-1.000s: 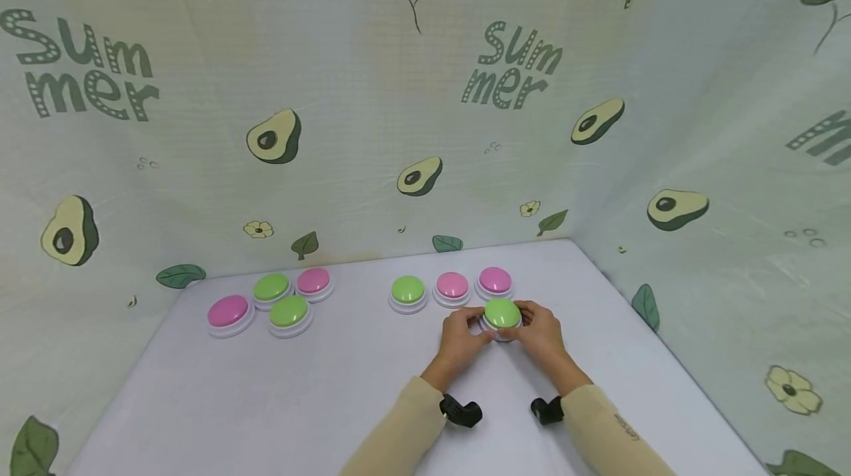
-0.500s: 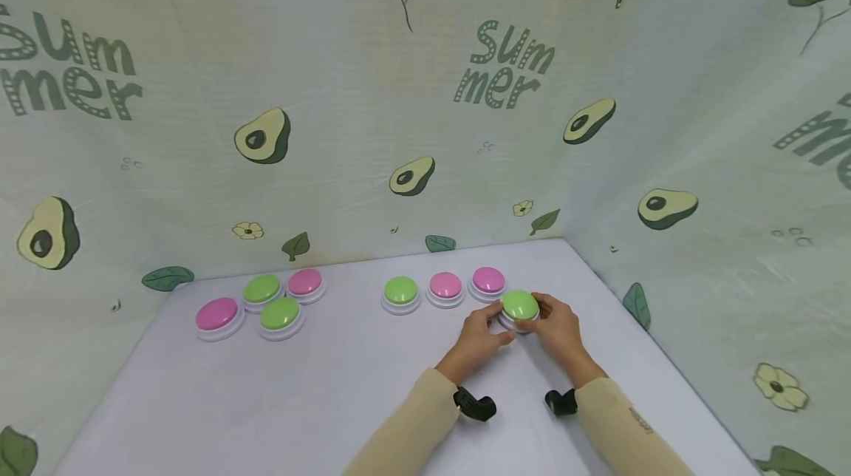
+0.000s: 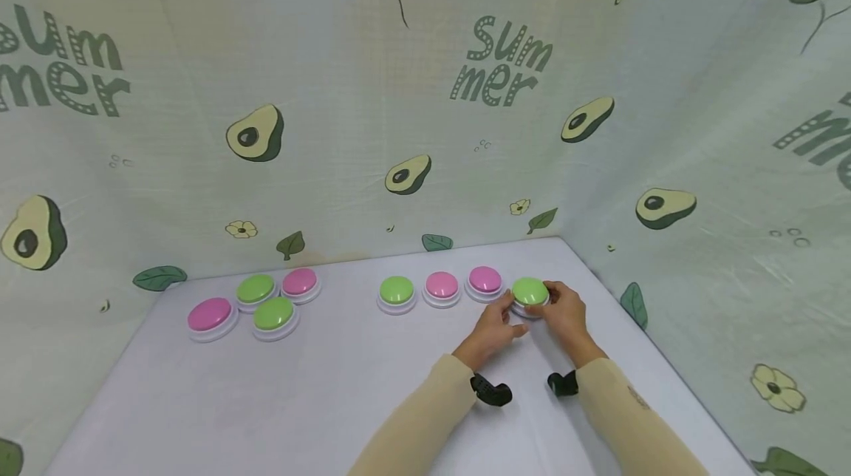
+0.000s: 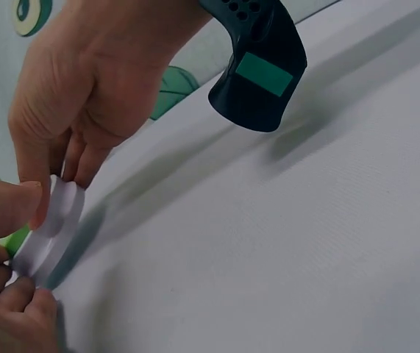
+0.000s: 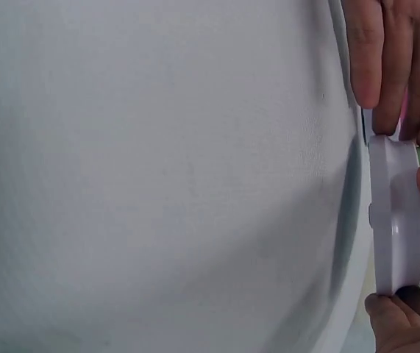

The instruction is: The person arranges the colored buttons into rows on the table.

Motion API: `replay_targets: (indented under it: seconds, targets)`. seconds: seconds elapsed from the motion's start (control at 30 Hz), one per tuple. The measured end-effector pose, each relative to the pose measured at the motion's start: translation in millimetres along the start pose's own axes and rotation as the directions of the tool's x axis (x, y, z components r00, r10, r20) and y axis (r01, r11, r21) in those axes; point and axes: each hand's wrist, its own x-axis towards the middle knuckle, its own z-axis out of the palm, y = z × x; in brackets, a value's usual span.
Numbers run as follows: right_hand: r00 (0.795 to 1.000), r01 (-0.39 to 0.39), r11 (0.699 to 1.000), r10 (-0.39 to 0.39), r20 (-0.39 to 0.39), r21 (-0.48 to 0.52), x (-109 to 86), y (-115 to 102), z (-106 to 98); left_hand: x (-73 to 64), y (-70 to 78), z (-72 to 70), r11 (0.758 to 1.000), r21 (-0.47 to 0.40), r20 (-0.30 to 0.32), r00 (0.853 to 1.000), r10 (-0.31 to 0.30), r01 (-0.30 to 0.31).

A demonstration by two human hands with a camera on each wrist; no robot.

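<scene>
A round green push button [image 3: 530, 290] with a white base is between the two hands at the right end of a back row. My right hand [image 3: 565, 315] grips its right side, thumb in front and fingers behind. The fingers of my left hand [image 3: 490, 332] touch the left rim, its thumb held away. In the right wrist view, the left fingers [image 5: 395, 66] look straight against the white base [image 5: 397, 213]. Beside it in the row are a pink button [image 3: 484, 279], another pink button [image 3: 442, 284] and a green button [image 3: 396, 289]. Whether the held base touches the table is unclear.
On the left of the white table [image 3: 279, 402] stands a cluster: a pink button [image 3: 209, 313], a green button [image 3: 255, 287], a nearer green button [image 3: 273, 313] and a pink button [image 3: 299, 280]. Printed cloth [image 3: 346, 106] hangs behind and at the right.
Both hands have moved the green button rightward and back, from in front of the right pink button to its right side. The left thumb has come away from it. The head view has shifted slightly.
</scene>
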Motion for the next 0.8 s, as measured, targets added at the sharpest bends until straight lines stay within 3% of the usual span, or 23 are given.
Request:
replay_targets:
  seconds: [0.33,0.53,0.8]
  targets:
    - [1.0,-0.001,0.997,0.001,-0.005,-0.079,20.3,4,1,17.8,-1.7,12.2,0.998,-0.054,-0.014,1.0,0.011,-0.012]
    - [1.0,-0.001,0.993,0.004,0.024,-0.115,29.3,3,3,26.4,-3.4,14.9,0.997,-0.074,-0.02,0.999,-0.034,0.033]
    - [0.998,0.025,0.992,-0.018,0.057,-0.124,38.8,2,6,36.1,-2.5,17.5,0.993,-0.106,-0.038,0.998,-0.053,0.048]
